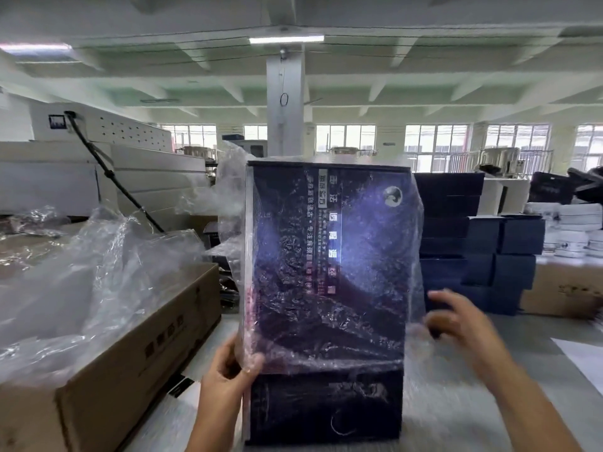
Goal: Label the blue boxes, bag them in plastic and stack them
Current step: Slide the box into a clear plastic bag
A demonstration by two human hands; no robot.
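A tall dark blue box stands upright in front of me, its printed face toward the camera. A clear plastic bag covers its upper part down to about three quarters of its height. My left hand pinches the bag's lower left edge against the box's side. My right hand is blurred, just right of the box, with fingers spread and holding nothing.
An open cardboard carton full of loose plastic bags stands at the left. Stacks of dark blue boxes stand behind at the right, beside another carton and white rolls. A pillar rises behind.
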